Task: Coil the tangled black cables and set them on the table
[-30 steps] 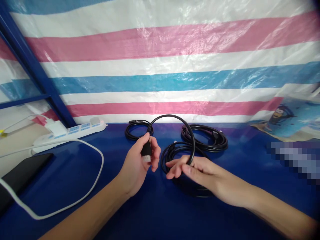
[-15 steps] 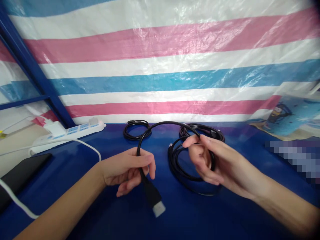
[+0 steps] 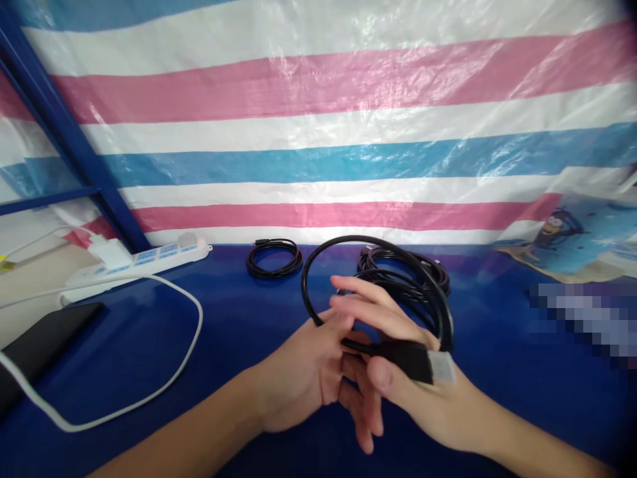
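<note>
A thick black HDMI cable [image 3: 354, 238] arches in a loop between my two hands. Its plug [image 3: 405, 359], tipped with a whitish cap [image 3: 442, 367], points right across my right palm. My left hand [image 3: 308, 372] pinches the cable behind the plug between thumb and forefinger, its lower fingers hanging loose. Overlapping it from the right, my right hand [image 3: 418, 378] has its thumb on the near side of the plug and its long fingers over the cable. The loop's other side drops behind my right hand, which hides part of it.
Coiled black cables lie at the back, a small coil [image 3: 273, 273] and a larger bundle [image 3: 421, 255]. On the left are a white power strip [image 3: 149, 260], a white cord [image 3: 198, 325] and a black flat device [image 3: 54, 335]. A printed bag [image 3: 582, 229] stands right.
My left hand has moved right with the plug, which has swung from pointing down to pointing right. My hands now overlap, and the cable's arch has closed into a loop.
</note>
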{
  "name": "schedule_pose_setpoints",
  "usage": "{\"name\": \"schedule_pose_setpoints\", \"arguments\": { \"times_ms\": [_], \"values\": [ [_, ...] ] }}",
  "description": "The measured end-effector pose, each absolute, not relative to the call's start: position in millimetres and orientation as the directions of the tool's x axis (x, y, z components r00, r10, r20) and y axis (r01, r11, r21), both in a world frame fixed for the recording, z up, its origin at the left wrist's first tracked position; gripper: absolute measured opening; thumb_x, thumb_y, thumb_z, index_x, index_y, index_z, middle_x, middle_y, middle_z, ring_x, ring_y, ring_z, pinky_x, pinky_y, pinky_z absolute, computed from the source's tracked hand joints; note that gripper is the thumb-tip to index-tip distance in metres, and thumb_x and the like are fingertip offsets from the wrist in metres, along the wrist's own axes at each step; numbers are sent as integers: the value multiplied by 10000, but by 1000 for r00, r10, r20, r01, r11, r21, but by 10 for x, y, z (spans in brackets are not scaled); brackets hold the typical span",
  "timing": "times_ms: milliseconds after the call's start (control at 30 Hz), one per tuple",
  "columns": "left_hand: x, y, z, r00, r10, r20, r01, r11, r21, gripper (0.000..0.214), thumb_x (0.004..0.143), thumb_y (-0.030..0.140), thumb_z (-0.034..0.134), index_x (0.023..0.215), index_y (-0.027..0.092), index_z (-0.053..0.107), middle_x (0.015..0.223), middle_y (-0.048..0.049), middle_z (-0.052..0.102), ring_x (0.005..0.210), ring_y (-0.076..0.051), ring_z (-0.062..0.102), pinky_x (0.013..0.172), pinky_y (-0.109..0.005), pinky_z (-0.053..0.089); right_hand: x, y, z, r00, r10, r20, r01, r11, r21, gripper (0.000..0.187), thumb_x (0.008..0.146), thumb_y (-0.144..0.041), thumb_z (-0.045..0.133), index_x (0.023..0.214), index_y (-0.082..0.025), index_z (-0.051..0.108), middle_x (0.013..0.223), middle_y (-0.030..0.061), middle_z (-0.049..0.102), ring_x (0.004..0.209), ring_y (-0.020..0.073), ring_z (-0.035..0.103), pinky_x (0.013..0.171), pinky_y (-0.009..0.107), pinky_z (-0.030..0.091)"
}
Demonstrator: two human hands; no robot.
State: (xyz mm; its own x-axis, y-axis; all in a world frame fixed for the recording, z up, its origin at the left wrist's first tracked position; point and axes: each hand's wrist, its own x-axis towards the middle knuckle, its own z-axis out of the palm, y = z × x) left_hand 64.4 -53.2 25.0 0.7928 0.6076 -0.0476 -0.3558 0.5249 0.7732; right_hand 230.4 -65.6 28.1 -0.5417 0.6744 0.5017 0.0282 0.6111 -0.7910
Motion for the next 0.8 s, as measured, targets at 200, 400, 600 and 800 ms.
{"name": "schedule_pose_setpoints", "arguments": {
  "times_ms": [200, 400, 600, 800],
  "values": [
    [565, -462, 225, 670, 737, -83, -231, 313, 921, 245, 804, 323, 642, 921, 111, 676, 726, -38, 591, 594, -107, 589, 490, -203, 509, 2357, -609, 368, -535, 770, 347, -182, 296, -938, 370, 964, -465, 434, 733, -205, 560, 906, 69, 670, 1198, 224, 490, 1041, 415, 362],
    [359, -355, 268, 549, 836, 3, -293, 189, 937, 178, 820, 300, 622, 943, 171, 630, 848, -22, 616, 748, -113, 610, 676, -233, 492, 2491, -486, 444, -618, 786, 10, -249, -183, -951, 279, 896, -353, 565, 688, -171, 535, 400, -68, 345, 338, 61, 310, 424, 202, 373],
    [419, -514, 382, 719, 691, -71, -36, 139, 990, 309, 772, 326, 691, 1041, 204, 600, 679, 33, 601, 510, -62, 543, 520, -188, 438, 2449, -524, 485, -747, 583, -320, 122, -353, -928, 159, 788, -270, 687, 835, -139, 611, 546, -63, 386, 399, 10, 251, 328, 124, 122],
    [608, -728, 524, 585, 810, -27, 60, -10, 998, 244, 791, 402, 657, 796, 162, 616, 649, -15, 675, 602, -115, 621, 527, -182, 446, 2310, -617, 610, -706, 673, -220, 177, -133, -975, 106, 754, -175, 677, 852, -139, 658, 656, -13, 557, 510, 30, 457, 371, 80, 260]
  ]
}}
